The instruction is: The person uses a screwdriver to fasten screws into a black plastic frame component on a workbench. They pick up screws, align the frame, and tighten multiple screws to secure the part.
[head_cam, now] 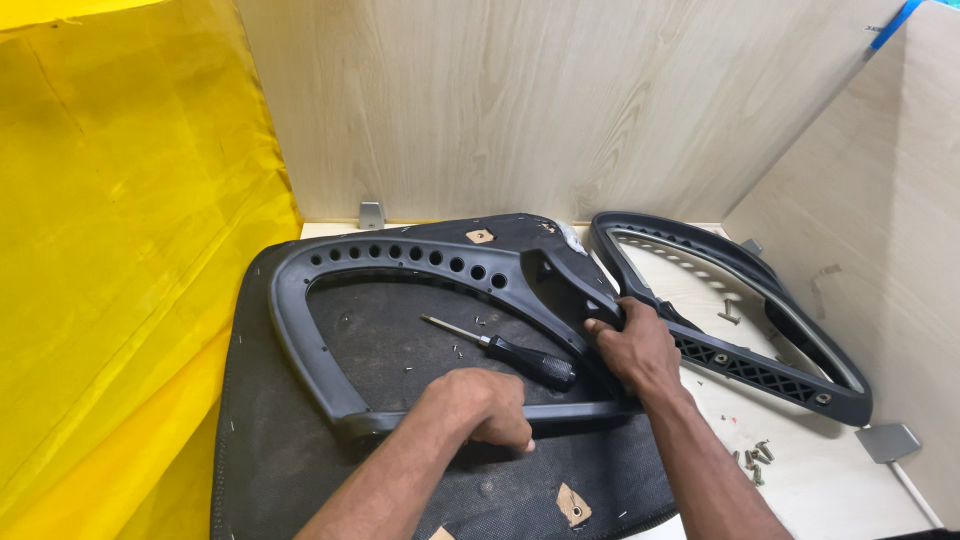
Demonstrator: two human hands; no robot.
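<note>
Two hands on frame [400, 330] | left hand [480, 405] fingers closed on bottom bar | right hand [640, 345] fingers gripping corner | screwdriver [505, 350] between them, handle at 4 o'clock, nearer right.

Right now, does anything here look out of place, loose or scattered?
Yes. Loose screws lie scattered on the wooden bench near the right edge, more inside the second frame. A screwdriver lies unheld inside the frame both hands grip.

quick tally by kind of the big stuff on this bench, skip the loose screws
Black plastic armrest frames: 2 (one under both hands, one to the right)
Screwdriver: 1
Dark seat panel: 1
Metal corner brackets: 2 ()
Total: 6
The left hand and right hand both grip the nearer frame.
</note>
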